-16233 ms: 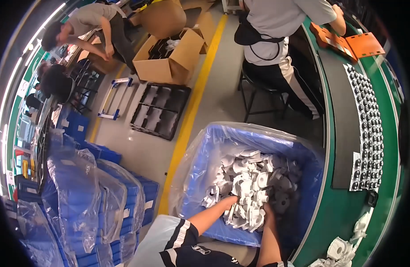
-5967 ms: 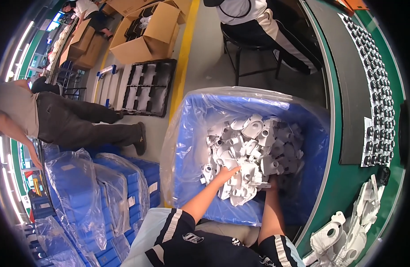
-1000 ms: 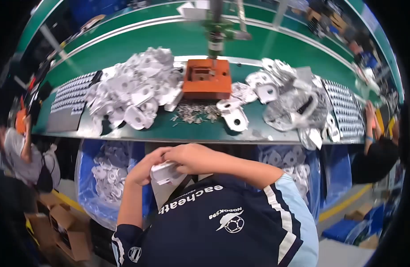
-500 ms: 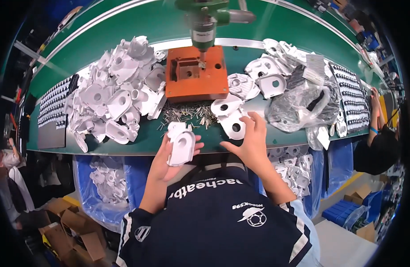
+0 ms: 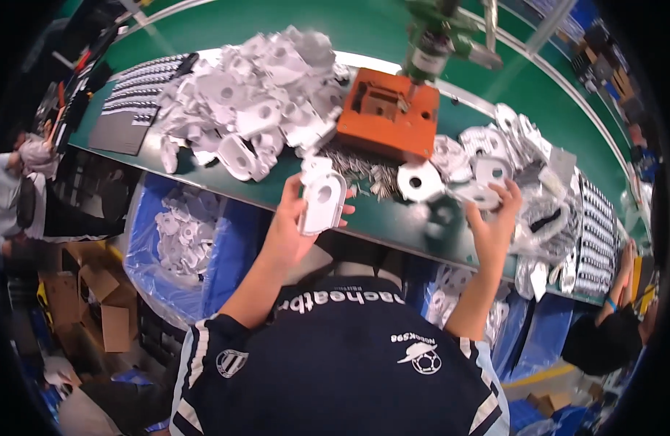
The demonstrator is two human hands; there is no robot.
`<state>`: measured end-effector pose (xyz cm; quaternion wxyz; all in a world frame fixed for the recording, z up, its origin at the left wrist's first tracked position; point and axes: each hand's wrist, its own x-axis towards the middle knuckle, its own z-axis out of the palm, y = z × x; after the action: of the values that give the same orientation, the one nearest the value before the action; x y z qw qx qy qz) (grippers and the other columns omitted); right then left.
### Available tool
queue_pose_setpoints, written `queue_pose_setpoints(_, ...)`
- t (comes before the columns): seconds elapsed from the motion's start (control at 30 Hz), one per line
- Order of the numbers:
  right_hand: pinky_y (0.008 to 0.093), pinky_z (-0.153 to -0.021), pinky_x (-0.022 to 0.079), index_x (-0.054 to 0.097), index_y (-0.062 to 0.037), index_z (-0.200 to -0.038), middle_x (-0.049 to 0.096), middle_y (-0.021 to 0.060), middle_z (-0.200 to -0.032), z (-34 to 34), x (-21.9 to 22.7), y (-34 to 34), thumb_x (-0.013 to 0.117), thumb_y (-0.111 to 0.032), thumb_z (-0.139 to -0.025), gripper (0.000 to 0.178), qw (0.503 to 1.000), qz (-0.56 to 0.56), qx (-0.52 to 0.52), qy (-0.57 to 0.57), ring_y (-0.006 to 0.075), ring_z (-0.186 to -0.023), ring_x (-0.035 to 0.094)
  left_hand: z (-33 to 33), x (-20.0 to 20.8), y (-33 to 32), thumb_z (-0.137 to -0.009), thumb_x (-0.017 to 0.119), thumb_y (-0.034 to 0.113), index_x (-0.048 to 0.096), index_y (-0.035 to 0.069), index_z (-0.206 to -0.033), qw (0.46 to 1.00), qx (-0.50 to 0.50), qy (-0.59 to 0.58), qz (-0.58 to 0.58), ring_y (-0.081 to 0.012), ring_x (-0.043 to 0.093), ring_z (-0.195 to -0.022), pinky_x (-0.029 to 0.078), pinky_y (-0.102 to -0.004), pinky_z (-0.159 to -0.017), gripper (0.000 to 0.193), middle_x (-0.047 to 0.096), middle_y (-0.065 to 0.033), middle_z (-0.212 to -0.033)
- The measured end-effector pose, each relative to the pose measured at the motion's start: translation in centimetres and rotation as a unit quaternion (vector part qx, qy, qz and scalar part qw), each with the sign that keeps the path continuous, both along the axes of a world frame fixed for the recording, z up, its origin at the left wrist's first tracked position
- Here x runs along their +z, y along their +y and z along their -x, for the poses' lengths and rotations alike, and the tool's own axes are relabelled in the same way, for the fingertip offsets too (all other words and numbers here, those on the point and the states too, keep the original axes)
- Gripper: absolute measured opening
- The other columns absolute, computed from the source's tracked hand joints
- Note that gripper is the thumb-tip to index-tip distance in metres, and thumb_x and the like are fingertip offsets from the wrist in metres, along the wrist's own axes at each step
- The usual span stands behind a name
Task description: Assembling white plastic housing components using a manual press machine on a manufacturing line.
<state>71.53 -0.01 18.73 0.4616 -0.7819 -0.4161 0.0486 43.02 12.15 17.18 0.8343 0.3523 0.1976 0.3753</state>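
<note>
My left hand (image 5: 290, 221) holds a white moulded plastic part (image 5: 324, 200) with a round hole, upright above the front edge of the bench. Its fingers wrap behind the part and the tips show on the right side. My right hand (image 5: 492, 229) is closed, thumb and fingers, on a flat white plate (image 5: 478, 195) just over the bench, with a shadow below it. Left of that plate lies another white plate (image 5: 420, 182) with a round hole. Small metal pins (image 5: 364, 173) are heaped between my hands, in front of an orange fixture block (image 5: 389, 116).
A green press tool (image 5: 429, 47) stands over the block. White parts form a big pile (image 5: 255, 94) at left and a smaller one (image 5: 520, 138) at right, beside a clear plastic bag (image 5: 542, 221). Trays of black-and-white pieces (image 5: 142, 91) flank them. Blue lined bins (image 5: 229, 232) stand below.
The view has turned, so the bench appears tilted. My right hand has closed on one of the two loose plates and moved it right, off the other. The left still holds its part.
</note>
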Motion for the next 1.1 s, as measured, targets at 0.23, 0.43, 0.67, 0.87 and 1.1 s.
queue_pose_setpoints(0.23, 0.0318, -0.093, 0.041, 0.025, -0.0038, -0.136, 0.044, 0.0129, -0.127, 4.7, 3.9, 2.1, 0.067, -0.01, -0.072, 0.076, 0.973, -0.035, 0.228, 0.011, 0.0204, -0.107, 0.051, -0.3, 0.1, -0.6, -0.092, 0.052, 0.013, 0.035, 0.004, -0.127, 0.94, 0.125, 0.096, -0.303, -0.0181, 0.05, -0.105, 0.04, -0.0311, -0.091, 0.04, 0.046, -0.0133, -0.127)
queue_pose_setpoints(0.43, 0.0352, -0.102, 0.035, 0.014, -0.0029, -0.143, 0.043, 0.0176, -0.134, 10.3, 3.5, 8.1, 0.067, -0.01, -0.078, 0.084, 0.91, -0.037, 0.373, 0.178, 0.0245, -0.12, 0.046, -1.8, -0.3, 0.0, -0.095, 0.048, 0.016, 0.037, 0.0, -0.131, 0.924, 0.094, 0.137, -0.345, -0.0182, 0.049, -0.11, 0.039, -0.0303, -0.093, 0.041, 0.048, -0.0123, -0.125)
queue_pose_setpoints(0.67, 0.0368, -0.101, 0.037, 0.03, 0.0017, -0.137, 0.044, 0.0159, -0.132, 12.5, 0.4, 9.2, 0.068, -0.009, -0.08, 0.069, 0.868, -0.037, 0.356, 0.344, 0.0232, -0.119, 0.046, -0.6, -1.1, 2.3, -0.095, 0.046, 0.014, 0.039, -0.001, -0.131, 0.937, 0.085, 0.133, -0.311, -0.0184, 0.05, -0.11, 0.039, -0.0306, -0.094, 0.039, 0.05, -0.014, -0.125)
queue_pose_setpoints(0.87, 0.0369, -0.1, 0.037, 0.031, 0.0022, -0.137, 0.043, 0.0153, -0.133, 14.1, -0.2, 9.5, 0.068, -0.011, -0.082, 0.068, 0.848, -0.058, 0.359, 0.385, 0.0228, -0.12, 0.045, 1.6, -1.1, 1.9, -0.095, 0.045, 0.011, 0.042, -0.002, -0.132, 0.917, 0.089, 0.199, -0.333, -0.0206, 0.052, -0.11, 0.038, -0.0302, -0.094, 0.039, 0.053, -0.0155, -0.123)
queue_pose_setpoints(1.1, 0.037, -0.097, 0.042, 0.032, 0.0007, -0.136, 0.044, 0.0138, -0.132, 15.2, -1.1, 9.6, 0.069, -0.01, -0.08, 0.068, 0.855, -0.03, 0.349, 0.383, 0.0228, -0.12, 0.045, 2.4, -2.0, 1.4, -0.092, 0.046, 0.008, 0.039, -0.005, -0.133, 0.919, 0.073, 0.219, -0.32, -0.0264, 0.045, -0.124, 0.034, -0.0321, -0.1, 0.044, 0.045, -0.0193, -0.135)
